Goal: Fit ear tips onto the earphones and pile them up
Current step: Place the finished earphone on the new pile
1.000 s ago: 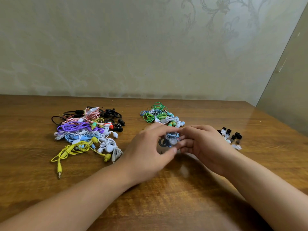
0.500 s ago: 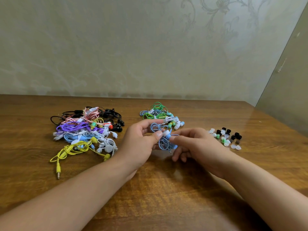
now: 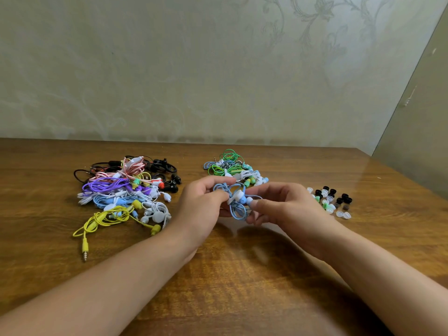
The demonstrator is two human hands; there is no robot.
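A light blue earphone set point(image 3: 236, 201) is being held above the counter point(image 3: 242, 287) between both hands, the left hand point(image 3: 202, 206) pinching its coiled cable with curled fingers point(image 3: 219, 194). An earbud is being pinched by the right hand point(image 3: 282, 206); any ear tip there is being hidden by its fingertips point(image 3: 254, 203).

Light-blue earphones point(image 3: 236, 202) showing above brown wood-grain table point(image 3: 242, 287). Left of them, multicoloured pile point(image 3: 123, 190): yellow, purple, pink, black, white. Right: black, white, green ear tips point(image 3: 329, 201).

glossy wooden table point(image 3: 242, 299), smooth plastic-coated earphone cables point(image 3: 116, 187)
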